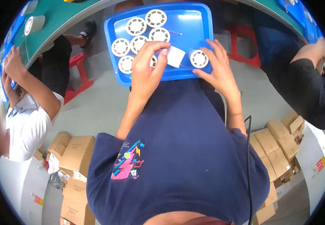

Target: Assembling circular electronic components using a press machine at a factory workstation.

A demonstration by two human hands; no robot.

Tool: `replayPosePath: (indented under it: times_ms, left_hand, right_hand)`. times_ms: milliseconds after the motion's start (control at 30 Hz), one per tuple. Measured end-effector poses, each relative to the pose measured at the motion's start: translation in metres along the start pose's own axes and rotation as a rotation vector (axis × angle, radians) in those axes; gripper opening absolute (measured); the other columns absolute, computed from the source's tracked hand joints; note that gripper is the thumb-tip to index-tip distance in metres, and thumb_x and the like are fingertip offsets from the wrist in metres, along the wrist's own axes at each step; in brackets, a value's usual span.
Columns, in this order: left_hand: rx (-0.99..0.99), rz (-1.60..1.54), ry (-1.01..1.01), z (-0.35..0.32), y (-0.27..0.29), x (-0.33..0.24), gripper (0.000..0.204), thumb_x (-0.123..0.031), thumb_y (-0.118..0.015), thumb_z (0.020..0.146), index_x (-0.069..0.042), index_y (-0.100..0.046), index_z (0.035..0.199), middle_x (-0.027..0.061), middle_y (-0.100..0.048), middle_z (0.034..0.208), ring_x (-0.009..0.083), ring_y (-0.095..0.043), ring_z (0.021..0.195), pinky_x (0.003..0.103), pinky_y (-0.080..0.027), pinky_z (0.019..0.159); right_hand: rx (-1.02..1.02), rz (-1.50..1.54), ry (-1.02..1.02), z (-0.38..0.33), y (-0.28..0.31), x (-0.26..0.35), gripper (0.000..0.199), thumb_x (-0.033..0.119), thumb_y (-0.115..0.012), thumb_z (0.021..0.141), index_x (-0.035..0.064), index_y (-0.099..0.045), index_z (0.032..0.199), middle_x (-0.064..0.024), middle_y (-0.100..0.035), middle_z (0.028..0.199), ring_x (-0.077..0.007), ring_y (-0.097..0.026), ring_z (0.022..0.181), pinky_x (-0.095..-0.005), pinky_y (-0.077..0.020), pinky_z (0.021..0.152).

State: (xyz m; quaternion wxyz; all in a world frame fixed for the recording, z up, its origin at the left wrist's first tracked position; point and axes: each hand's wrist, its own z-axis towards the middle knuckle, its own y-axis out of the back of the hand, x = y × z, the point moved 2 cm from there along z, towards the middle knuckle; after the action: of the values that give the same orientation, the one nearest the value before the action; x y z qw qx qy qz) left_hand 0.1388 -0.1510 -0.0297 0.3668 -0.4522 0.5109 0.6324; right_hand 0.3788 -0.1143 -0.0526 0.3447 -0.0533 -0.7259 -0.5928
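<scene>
A shallow blue tray (pixel 190 32) lies in front of me, holding several white round slotted parts (pixel 136 26) with thin wires. In its middle, a white part turned on its side (pixel 175 56) shows a plain wall. Beside that, thumb and bent fingers of my left hand (pixel 147 69) pinch at its left edge; the exact contact is hard to see. Toward the tray's right side, my right hand (pixel 220 69) has thumb and index finger around another white round slotted part (pixel 199 59), its slotted face up. Between these two parts a thin reddish wire (pixel 186 67) shows.
A green table (pixel 53 15) curves along the far side. Co-workers sit at left, in a white shirt (pixel 33 127), and at right, in a black sleeve (pixel 301 90). Red stools (pixel 78 77) stand on the floor. Cardboard boxes (pixel 76 153) are stacked behind; a black cable (pixel 249 161) hangs at my right.
</scene>
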Motion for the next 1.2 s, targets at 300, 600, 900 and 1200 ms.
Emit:
replayPosePath:
  times_ms: [300, 600, 900, 1200]
  left_hand:
    - [0.585, 0.190, -0.175, -0.014, -0.032, -0.021, 0.078, -0.015, -0.077, 0.081, 0.007, -0.042, 0.146, 0.0314, -0.055, 0.136, 0.0464, -0.054, 0.129, 0.050, -0.047, 0.105]
    - [0.899, -0.122, 0.268, -0.072, 0.017, -0.010, 0.058, -0.031, -0.078, 0.085, 0.002, -0.053, 0.126, 0.0241, -0.065, 0.121, 0.0379, -0.066, 0.109, 0.045, -0.052, 0.091]
    - [1.122, -0.139, 0.480, -0.074, 0.028, 0.001, 0.053, -0.046, -0.084, 0.082, 0.001, -0.063, 0.069, 0.0079, -0.065, 0.066, 0.0190, -0.060, 0.061, 0.037, -0.045, 0.057]
    - [0.914, -0.446, 0.367, -0.090, 0.022, 0.015, 0.035, -0.029, -0.088, 0.081, 0.001, -0.071, 0.087, 0.0076, -0.072, 0.079, 0.0155, -0.062, 0.070, 0.034, -0.048, 0.064]
  right_hand:
    - [0.060, 0.529, -0.091, -0.013, 0.032, 0.058, 0.055, 0.025, -0.087, 0.076, 0.0004, -0.062, 0.117, -0.0183, -0.062, 0.107, -0.0369, -0.062, 0.100, -0.0426, -0.0504, 0.090]
    - [0.143, 0.672, 0.177, -0.039, -0.022, 0.095, 0.015, 0.007, -0.078, 0.082, 0.0017, -0.064, 0.086, -0.0135, -0.063, 0.089, -0.0307, -0.061, 0.082, -0.0388, -0.0504, 0.073]
    - [0.285, 0.756, 0.297, -0.020, -0.036, 0.111, 0.028, 0.008, -0.077, 0.085, 0.0029, -0.055, 0.069, -0.0068, -0.055, 0.069, -0.0217, -0.052, 0.062, -0.0351, -0.0424, 0.056]
    - [0.277, 0.701, 0.369, -0.023, -0.041, 0.114, 0.032, 0.005, -0.072, 0.087, 0.0016, -0.050, 0.065, -0.0103, -0.045, 0.066, -0.0250, -0.048, 0.060, -0.0392, -0.0373, 0.054]
